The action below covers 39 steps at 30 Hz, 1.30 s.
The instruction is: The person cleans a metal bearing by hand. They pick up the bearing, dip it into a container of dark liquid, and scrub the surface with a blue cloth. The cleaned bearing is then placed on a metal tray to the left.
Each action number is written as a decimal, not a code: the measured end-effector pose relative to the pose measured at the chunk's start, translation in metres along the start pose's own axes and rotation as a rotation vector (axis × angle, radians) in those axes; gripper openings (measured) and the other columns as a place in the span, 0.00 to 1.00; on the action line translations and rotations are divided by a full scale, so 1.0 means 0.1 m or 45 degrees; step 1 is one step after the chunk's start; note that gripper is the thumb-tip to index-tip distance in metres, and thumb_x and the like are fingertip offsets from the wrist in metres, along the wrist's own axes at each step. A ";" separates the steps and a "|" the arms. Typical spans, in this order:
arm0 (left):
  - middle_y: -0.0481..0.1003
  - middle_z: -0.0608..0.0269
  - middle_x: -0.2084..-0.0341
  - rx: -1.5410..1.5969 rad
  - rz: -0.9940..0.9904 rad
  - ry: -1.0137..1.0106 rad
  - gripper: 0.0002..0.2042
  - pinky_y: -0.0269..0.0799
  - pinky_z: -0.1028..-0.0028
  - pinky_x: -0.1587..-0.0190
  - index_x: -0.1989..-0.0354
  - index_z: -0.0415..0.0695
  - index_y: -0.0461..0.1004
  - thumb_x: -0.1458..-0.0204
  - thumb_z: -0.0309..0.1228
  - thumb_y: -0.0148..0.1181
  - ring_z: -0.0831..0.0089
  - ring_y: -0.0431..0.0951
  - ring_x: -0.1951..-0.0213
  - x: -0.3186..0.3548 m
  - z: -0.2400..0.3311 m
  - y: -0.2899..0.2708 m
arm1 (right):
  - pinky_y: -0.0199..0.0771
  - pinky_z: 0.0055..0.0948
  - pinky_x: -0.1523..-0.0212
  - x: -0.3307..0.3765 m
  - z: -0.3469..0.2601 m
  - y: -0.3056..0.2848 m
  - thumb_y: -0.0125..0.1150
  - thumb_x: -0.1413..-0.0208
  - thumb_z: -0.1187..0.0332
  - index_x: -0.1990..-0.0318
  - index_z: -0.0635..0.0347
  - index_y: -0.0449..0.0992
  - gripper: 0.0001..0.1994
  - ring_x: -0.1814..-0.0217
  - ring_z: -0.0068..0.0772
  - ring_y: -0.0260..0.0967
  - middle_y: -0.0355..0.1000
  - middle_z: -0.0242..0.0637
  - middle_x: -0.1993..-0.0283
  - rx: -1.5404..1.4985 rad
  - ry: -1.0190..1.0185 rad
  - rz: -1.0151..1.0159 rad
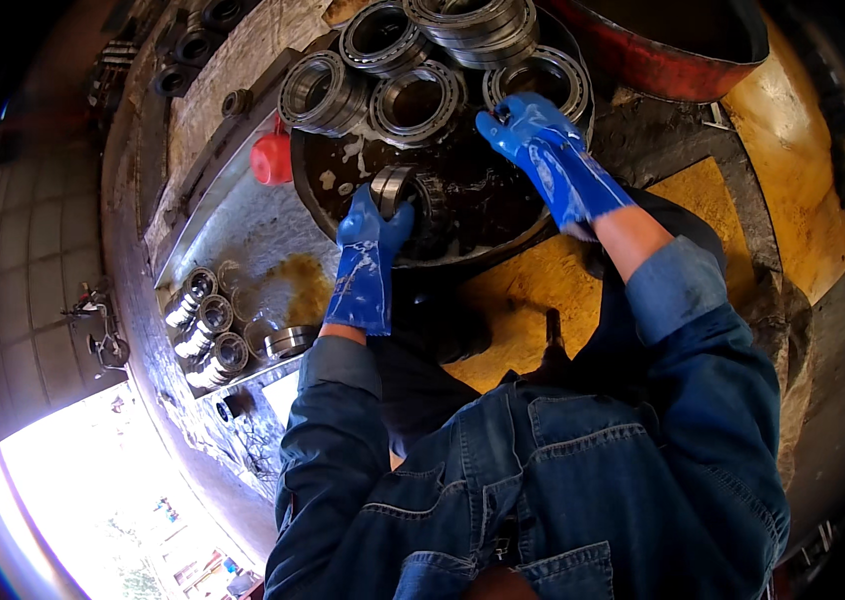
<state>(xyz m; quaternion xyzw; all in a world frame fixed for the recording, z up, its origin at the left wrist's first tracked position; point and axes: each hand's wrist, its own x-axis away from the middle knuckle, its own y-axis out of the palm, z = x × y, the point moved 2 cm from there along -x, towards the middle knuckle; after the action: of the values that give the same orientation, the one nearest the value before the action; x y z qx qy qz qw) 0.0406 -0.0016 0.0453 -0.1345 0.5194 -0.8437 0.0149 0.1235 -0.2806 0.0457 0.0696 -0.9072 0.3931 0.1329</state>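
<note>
Blue rubber gloves cover both my hands. My left hand (pixel 368 222) is closed on a shiny steel bearing ring (pixel 392 186), tilted on its edge, at the near left side of a round dark pan (pixel 318 205) of oily liquid. My right hand (pixel 535 132) is over the pan's right side, thumb apart from its bent fingers. Those fingertips overlap the near rim of a large roller bearing (pixel 575 82); whether they touch it I cannot tell. Further bearings stand at the pan's far side: a stack (pixel 483 35), a tilted bearing (pixel 318 95) and a flat bearing (pixel 417 105).
Left of the pan, a red cup-like object (pixel 271 158) sits by a metal tray (pixel 273 220). Several smaller bearings (pixel 211 315) lie in rows on that tray, with a steel ring (pixel 290 341) nearby. A large red-sided tub (pixel 683 75) stands far right. Yellow-brown sheeting (pixel 513 310) lies below.
</note>
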 end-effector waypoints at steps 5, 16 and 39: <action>0.78 0.32 0.49 -0.017 0.007 -0.220 0.36 0.73 0.55 0.40 0.40 0.33 0.69 0.50 0.50 0.63 0.41 0.79 0.45 -0.15 -0.38 0.06 | 0.75 0.44 0.42 0.33 -0.28 0.19 0.63 0.42 0.43 0.55 0.61 0.83 0.26 0.46 0.46 0.77 0.79 0.52 0.50 -0.302 -0.150 -0.433; 0.78 0.30 0.51 -0.065 -0.022 -0.416 0.37 0.75 0.54 0.42 0.36 0.31 0.64 0.44 0.51 0.59 0.39 0.80 0.47 -0.08 -0.34 0.13 | 0.75 0.34 0.46 -0.43 -0.48 1.86 0.64 0.40 0.62 0.44 0.65 0.79 0.20 0.50 0.38 0.78 0.80 0.48 0.50 -0.362 -0.712 -0.607; 0.77 0.30 0.50 0.269 -0.006 -0.322 0.33 0.74 0.54 0.42 0.42 0.28 0.70 0.48 0.45 0.59 0.38 0.78 0.46 -0.22 -0.47 0.14 | 0.74 0.43 0.40 0.80 -0.67 1.33 0.61 0.41 0.42 0.44 0.59 0.79 0.30 0.42 0.54 0.76 0.74 0.52 0.40 -0.469 -0.073 -0.544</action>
<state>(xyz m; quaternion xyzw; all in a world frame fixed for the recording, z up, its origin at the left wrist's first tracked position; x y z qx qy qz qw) 0.0491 0.0363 0.0079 -0.2384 0.4214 -0.8701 0.0923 0.0290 -0.1430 0.0206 0.2450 -0.9315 0.1825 0.1974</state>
